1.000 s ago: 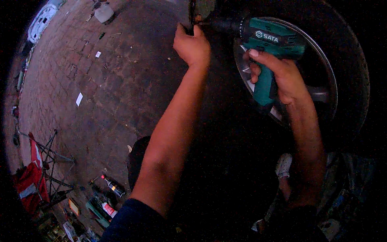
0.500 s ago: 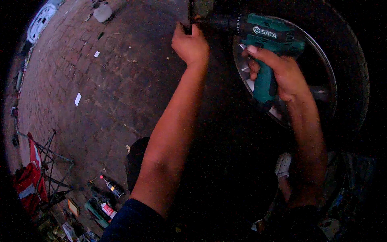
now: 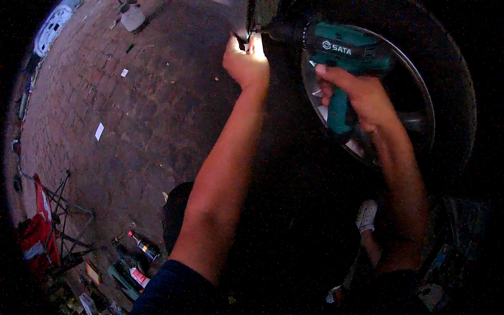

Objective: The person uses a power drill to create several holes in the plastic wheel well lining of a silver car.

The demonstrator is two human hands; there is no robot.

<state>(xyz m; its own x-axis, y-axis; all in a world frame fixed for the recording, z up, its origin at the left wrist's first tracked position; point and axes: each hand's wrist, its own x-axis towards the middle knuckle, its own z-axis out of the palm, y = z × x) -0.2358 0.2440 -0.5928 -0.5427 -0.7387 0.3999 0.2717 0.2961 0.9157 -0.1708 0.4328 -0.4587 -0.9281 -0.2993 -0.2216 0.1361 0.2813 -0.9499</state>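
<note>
A green and black cordless drill lies sideways in my right hand, whose fingers wrap round its grip. Its dark chuck end points left, toward the edge of a pale panel. At that edge my left hand is closed, thumb and fingertips raised and pinched together. Bright light falls on those fingertips. What they hold, if anything, is too small to make out. Behind the drill stands a wheel with a dark tyre and a silver rim.
Brick paving spreads to the left, with white scraps of paper on it. A folding chair with red cloth stands lower left. Beside it lie a red-capped bottle and other items. A white shoe shows lower right.
Light now falls on my left fingertips and the panel edge, which were dim before. The drill has tilted slightly and shifted a little left and down in my right hand.
</note>
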